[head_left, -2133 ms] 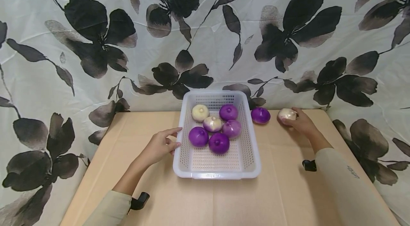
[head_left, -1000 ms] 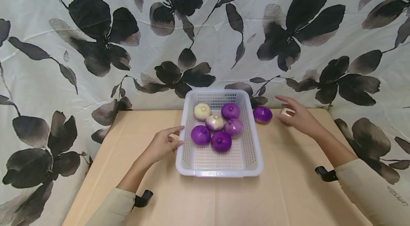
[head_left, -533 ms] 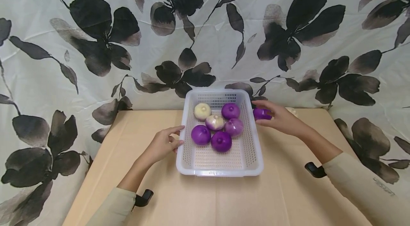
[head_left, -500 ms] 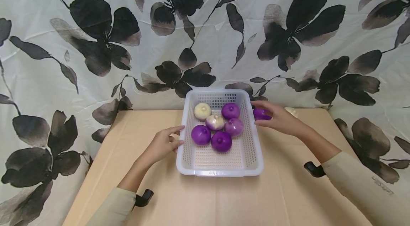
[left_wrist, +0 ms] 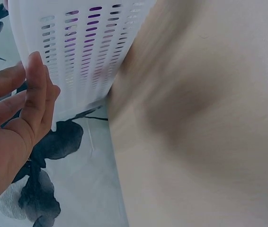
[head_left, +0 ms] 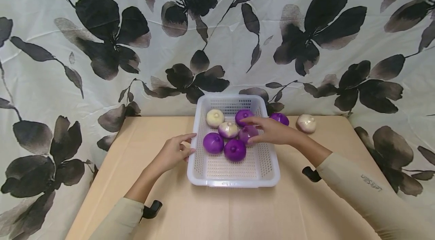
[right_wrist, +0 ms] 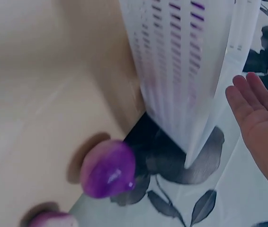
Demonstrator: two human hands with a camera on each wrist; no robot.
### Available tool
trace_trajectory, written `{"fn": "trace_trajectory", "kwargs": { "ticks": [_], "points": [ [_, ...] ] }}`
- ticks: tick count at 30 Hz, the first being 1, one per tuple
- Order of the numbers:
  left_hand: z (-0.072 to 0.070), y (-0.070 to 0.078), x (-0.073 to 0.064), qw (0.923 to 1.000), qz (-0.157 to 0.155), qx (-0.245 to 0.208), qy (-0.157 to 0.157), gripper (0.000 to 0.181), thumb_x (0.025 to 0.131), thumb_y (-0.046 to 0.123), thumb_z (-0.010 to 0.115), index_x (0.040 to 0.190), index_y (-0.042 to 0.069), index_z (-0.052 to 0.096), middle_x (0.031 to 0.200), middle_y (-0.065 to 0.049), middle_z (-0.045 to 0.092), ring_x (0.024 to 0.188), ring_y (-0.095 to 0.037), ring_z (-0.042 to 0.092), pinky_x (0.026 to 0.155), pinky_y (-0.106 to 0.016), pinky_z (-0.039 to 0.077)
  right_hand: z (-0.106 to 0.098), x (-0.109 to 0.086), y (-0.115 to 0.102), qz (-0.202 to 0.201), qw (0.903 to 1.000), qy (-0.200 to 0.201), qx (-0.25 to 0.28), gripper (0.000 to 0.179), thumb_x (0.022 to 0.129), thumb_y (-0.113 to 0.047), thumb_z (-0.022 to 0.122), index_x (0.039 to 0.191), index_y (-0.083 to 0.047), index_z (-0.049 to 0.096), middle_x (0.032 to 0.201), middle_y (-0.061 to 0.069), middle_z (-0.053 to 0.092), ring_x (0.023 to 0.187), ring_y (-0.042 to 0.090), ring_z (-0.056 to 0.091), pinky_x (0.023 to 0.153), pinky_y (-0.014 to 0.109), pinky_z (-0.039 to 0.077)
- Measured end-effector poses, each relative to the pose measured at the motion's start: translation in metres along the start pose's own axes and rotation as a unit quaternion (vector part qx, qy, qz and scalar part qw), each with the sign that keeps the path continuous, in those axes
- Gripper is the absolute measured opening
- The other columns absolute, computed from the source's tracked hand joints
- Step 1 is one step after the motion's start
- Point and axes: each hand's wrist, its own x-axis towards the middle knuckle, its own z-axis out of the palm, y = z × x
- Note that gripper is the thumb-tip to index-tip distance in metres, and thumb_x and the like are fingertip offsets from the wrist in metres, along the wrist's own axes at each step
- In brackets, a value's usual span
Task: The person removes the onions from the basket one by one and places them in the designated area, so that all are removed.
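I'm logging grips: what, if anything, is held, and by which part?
The left hand touches the white basket's left rim; whether it grips it cannot be told. The right hand holds nothing.

A right hand (head_left: 268, 130) partly hides three purple onions (head_left: 243, 115).
Two are in the basket (head_left: 234, 184), one just beside it. Sleeve lettering (head_left: 371, 183) is too blurred to read. In the left wrist view, edges crop the left hand (left_wrist: 15, 135) and the basket; in the right wrist view, a purple-and-white onion (right_wrist: 53, 221) is cut off at the bottom.
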Motion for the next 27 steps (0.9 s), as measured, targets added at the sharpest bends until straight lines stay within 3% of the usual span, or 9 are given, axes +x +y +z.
{"fn": "trace_trajectory", "kwargs": {
  "ticks": [8, 13, 19, 27],
  "points": [
    [0.0, -0.001, 0.0, 1.0, -0.003, -0.007, 0.001, 0.057, 0.095, -0.001, 0.069, 0.149, -0.003, 0.051, 0.129, -0.027, 0.06, 0.069, -0.014, 0.067, 0.061, -0.031, 0.062, 0.023, 0.017, -0.002, 0.006, 0.9986, -0.049, -0.021, 0.073, 0.091, -0.028, 0.08, 0.153, -0.005, 0.047, 0.153, 0.017, 0.052, 0.141, 0.039, 0.05, 0.115, 0.057, 0.044],
    [0.0, -0.001, 0.0, 0.9999, -0.002, -0.012, 0.0, 0.057, 0.095, -0.002, 0.069, 0.149, -0.003, 0.051, 0.129, -0.027, 0.06, 0.07, -0.015, 0.067, 0.066, -0.043, 0.063, 0.034, 0.021, -0.003, 0.0, 0.9964, -0.074, -0.04, 0.072, 0.091, -0.026, 0.081, 0.152, -0.005, 0.049, 0.152, 0.014, 0.053, 0.14, 0.037, 0.052, 0.115, 0.054, 0.046],
    [-0.001, -0.003, 0.001, 1.0, 0.001, -0.007, 0.001, 0.057, 0.095, -0.001, 0.07, 0.149, -0.002, 0.052, 0.129, -0.027, 0.061, 0.068, -0.014, 0.067, 0.06, -0.031, 0.061, 0.045, 0.023, 0.0, -0.019, 0.9953, -0.087, -0.039, 0.071, 0.09, -0.019, 0.081, 0.151, -0.001, 0.048, 0.151, 0.019, 0.053, 0.124, 0.035, 0.055, 0.105, 0.055, 0.049],
    [-0.002, -0.005, 0.002, 0.9999, 0.01, -0.011, -0.002, 0.057, 0.095, -0.001, 0.07, 0.148, -0.003, 0.051, 0.13, -0.028, 0.061, 0.067, -0.016, 0.067, 0.059, -0.033, 0.061, 0.053, 0.023, 0.002, 0.01, 0.9954, -0.08, -0.051, 0.069, 0.09, -0.016, 0.08, 0.151, -0.005, 0.05, 0.153, 0.015, 0.052, 0.142, 0.031, 0.05, 0.117, 0.049, 0.044]
  ]
}}
